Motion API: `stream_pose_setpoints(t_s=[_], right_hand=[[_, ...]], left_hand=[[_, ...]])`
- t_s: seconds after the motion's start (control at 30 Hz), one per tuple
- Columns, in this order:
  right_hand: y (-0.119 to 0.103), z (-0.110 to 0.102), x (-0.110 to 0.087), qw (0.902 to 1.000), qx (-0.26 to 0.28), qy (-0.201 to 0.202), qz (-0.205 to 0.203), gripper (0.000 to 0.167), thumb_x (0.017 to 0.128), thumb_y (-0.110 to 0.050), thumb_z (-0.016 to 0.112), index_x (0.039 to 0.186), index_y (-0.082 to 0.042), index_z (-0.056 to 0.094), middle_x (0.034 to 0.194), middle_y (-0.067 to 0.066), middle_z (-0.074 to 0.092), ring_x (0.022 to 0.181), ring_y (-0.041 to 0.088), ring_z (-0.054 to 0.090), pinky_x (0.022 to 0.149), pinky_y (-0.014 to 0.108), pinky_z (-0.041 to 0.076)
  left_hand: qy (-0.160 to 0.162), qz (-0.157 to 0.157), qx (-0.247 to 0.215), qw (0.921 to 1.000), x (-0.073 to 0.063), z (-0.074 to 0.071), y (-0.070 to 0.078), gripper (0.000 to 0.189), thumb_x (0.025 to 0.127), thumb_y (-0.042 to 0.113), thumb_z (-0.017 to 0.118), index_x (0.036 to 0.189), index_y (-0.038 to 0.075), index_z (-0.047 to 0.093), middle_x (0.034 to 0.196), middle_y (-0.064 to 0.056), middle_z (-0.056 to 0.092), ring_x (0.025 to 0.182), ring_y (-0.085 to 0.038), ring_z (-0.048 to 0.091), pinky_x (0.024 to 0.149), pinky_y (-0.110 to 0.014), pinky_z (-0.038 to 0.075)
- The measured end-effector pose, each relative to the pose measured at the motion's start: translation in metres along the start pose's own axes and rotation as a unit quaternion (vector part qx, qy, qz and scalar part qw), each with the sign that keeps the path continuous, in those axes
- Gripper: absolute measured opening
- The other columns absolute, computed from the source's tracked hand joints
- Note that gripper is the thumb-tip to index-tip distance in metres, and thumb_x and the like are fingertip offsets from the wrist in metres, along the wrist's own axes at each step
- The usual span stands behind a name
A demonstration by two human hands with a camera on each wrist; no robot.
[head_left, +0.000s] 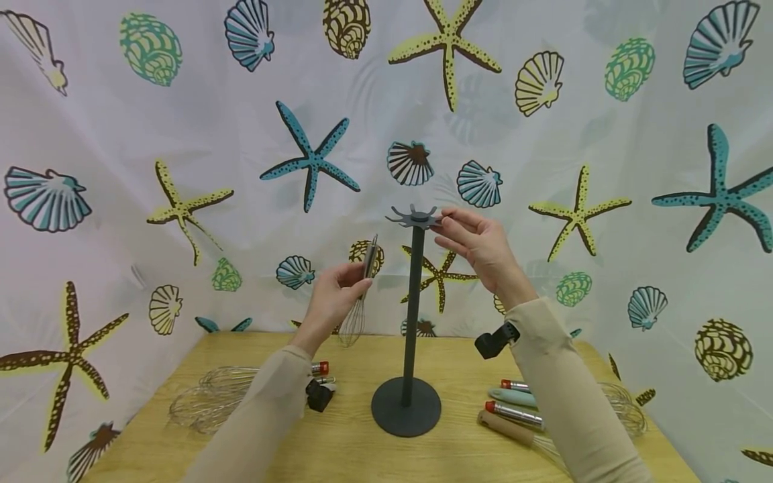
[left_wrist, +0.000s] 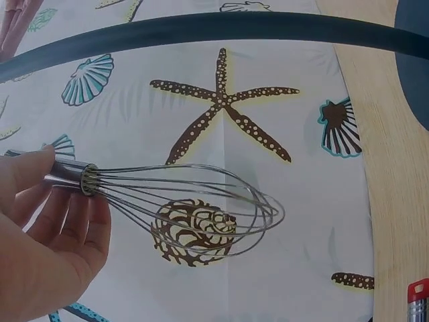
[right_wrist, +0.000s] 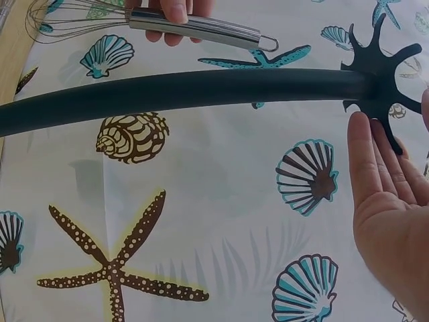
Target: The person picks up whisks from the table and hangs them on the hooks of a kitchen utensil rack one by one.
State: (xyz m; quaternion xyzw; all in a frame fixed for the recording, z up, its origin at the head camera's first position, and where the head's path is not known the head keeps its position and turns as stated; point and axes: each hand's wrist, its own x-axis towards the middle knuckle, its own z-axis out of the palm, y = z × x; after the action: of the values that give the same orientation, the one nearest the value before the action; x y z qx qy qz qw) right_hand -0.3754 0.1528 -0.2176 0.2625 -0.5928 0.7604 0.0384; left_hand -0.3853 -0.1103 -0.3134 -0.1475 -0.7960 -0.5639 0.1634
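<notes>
My left hand (head_left: 335,300) pinches a small metal whisk (head_left: 353,322) by its shiny steel handle. The handle points up and the wire loops hang down, left of a dark grey stand (head_left: 413,315). In the right wrist view, a wire hanging loop shows at the end of the whisk's handle (right_wrist: 201,28). A ring of curved hooks (head_left: 417,218) tops the stand's tall post, with no whisk hanging from it. My right hand (head_left: 480,248) holds the right side of this ring, fingertips (right_wrist: 360,127) at one hook and the thumb mostly out of frame.
The stand's round base (head_left: 406,419) rests on a wooden table (head_left: 338,443). Several wire whisks (head_left: 205,399) lie at the left, partly behind my sleeve. More whisks lie at the right, with silver (head_left: 513,412), mint (head_left: 513,397) and brown handles (head_left: 504,426). A shell-patterned cloth (head_left: 362,87) hangs behind.
</notes>
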Motion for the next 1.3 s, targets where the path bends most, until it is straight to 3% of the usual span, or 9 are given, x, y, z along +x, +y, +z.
stream_pose_setpoints(t_s=[0.1, 0.33, 0.7, 0.83, 1.03, 1.3], right_hand=[[0.0, 0.0, -0.001, 1.0, 0.001, -0.002, -0.001, 0.047, 0.095, -0.012, 0.063, 0.133, 0.012, 0.049, 0.108, 0.001, 0.071, 0.103, 0.014, 0.07, 0.09, 0.031, 0.055], [0.0, 0.002, -0.001, 1.0, -0.005, 0.001, -0.001, 0.048, 0.097, -0.012, 0.061, 0.134, 0.013, 0.046, 0.108, 0.001, 0.071, 0.103, 0.013, 0.07, 0.091, 0.032, 0.054], [0.0, 0.002, 0.001, 1.0, -0.003, 0.0, -0.004, 0.052, 0.094, -0.016, 0.065, 0.134, 0.012, 0.047, 0.11, 0.002, 0.071, 0.104, 0.014, 0.07, 0.091, 0.031, 0.054], [0.0, 0.001, -0.001, 1.0, -0.003, -0.001, -0.004, 0.049, 0.093, -0.017, 0.066, 0.132, 0.01, 0.051, 0.11, 0.002, 0.071, 0.105, 0.014, 0.07, 0.091, 0.032, 0.054], [0.0, -0.002, -0.005, 1.0, -0.004, 0.008, -0.002, 0.027, 0.096, -0.015, 0.062, 0.119, -0.002, 0.06, 0.109, 0.001, 0.071, 0.104, 0.012, 0.07, 0.091, 0.032, 0.054], [0.001, 0.002, -0.001, 0.9999, -0.008, 0.007, -0.002, 0.03, 0.096, -0.014, 0.063, 0.122, 0.001, 0.059, 0.11, 0.002, 0.071, 0.103, 0.013, 0.07, 0.091, 0.032, 0.055]], left_hand=[[0.02, 0.009, -0.015, 0.9997, 0.001, 0.003, 0.002, 0.036, 0.093, 0.018, 0.069, 0.128, 0.012, 0.065, 0.115, -0.01, 0.07, 0.104, -0.023, 0.066, 0.089, -0.04, 0.055], [0.068, 0.038, -0.079, 0.9939, 0.003, 0.015, 0.001, 0.034, 0.093, 0.013, 0.068, 0.126, 0.013, 0.067, 0.116, -0.012, 0.07, 0.102, -0.02, 0.065, 0.085, -0.028, 0.053], [0.089, 0.063, -0.105, 0.9885, 0.01, 0.021, 0.011, 0.033, 0.094, 0.015, 0.067, 0.127, 0.012, 0.066, 0.117, -0.012, 0.07, 0.098, -0.017, 0.064, 0.079, -0.019, 0.052], [0.089, 0.053, -0.127, 0.9865, 0.012, 0.023, 0.016, 0.032, 0.093, 0.012, 0.068, 0.124, 0.011, 0.068, 0.117, -0.015, 0.069, 0.095, -0.016, 0.065, 0.077, -0.018, 0.053], [0.09, 0.037, -0.157, 0.9829, 0.017, 0.024, 0.021, 0.033, 0.091, 0.011, 0.071, 0.124, 0.011, 0.068, 0.117, -0.015, 0.069, 0.095, -0.012, 0.065, 0.077, -0.019, 0.054], [0.097, 0.031, -0.177, 0.9789, 0.02, 0.02, 0.029, 0.032, 0.089, 0.011, 0.072, 0.122, 0.011, 0.07, 0.113, -0.012, 0.07, 0.092, -0.01, 0.065, 0.08, -0.025, 0.055]])
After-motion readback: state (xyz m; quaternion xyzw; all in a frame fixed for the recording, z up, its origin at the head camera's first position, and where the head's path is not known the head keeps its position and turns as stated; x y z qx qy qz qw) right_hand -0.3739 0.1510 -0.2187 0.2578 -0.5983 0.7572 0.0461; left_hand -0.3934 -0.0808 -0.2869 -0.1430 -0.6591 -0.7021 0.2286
